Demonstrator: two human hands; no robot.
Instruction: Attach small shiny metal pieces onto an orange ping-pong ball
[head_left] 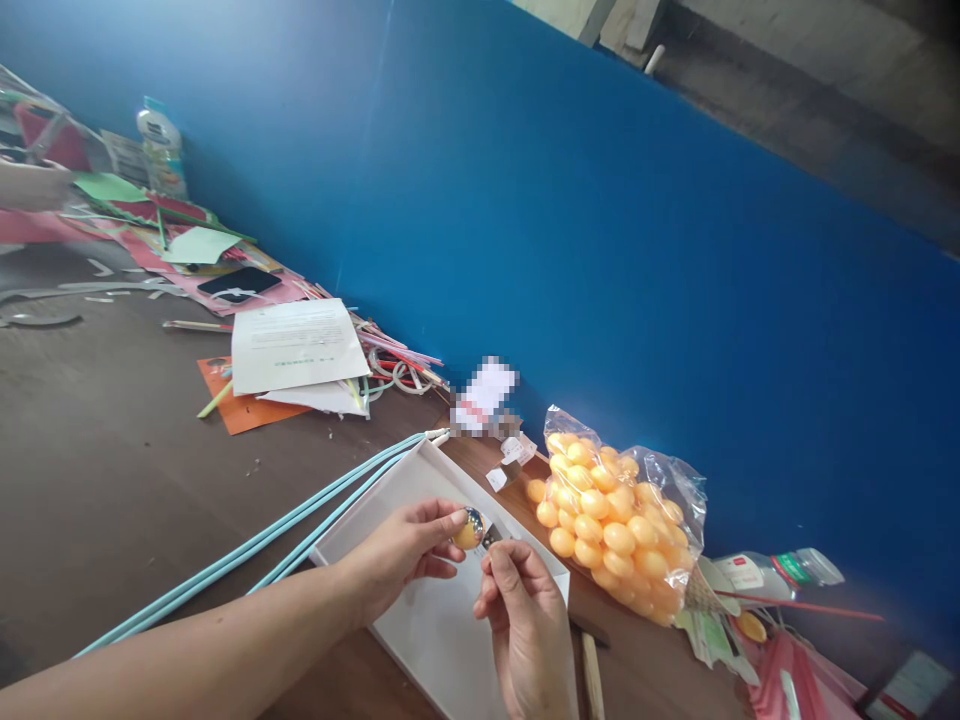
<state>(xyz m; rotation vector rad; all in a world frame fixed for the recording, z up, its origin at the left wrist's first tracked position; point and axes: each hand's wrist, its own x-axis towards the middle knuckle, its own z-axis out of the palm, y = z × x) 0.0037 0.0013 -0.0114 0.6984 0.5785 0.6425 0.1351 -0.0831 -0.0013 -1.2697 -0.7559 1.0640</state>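
Between the thumb and fingers of my left hand (pixel 412 548) is a small shiny ball (pixel 470 530), partly yellow and partly mirror-like silver. My right hand (pixel 525 615) is closed in a pinch just to the right of it. A small dark flat piece (pixel 491 537) sticks up from its fingertips, close to the ball; whether the two touch I cannot tell. Both hands are above a shallow white box (pixel 442 660) lying at an angle on the brown table.
A clear bag of orange balls (pixel 619 520) stands right of the box. Pale blue tubes (pixel 300 520) run along its left. A hammer (pixel 592 665) lies at its right edge. Papers (pixel 300 345) and a plastic bottle (pixel 780 572) line the blue partition (pixel 562 250). Another person's arm (pixel 30 187) shows far left.
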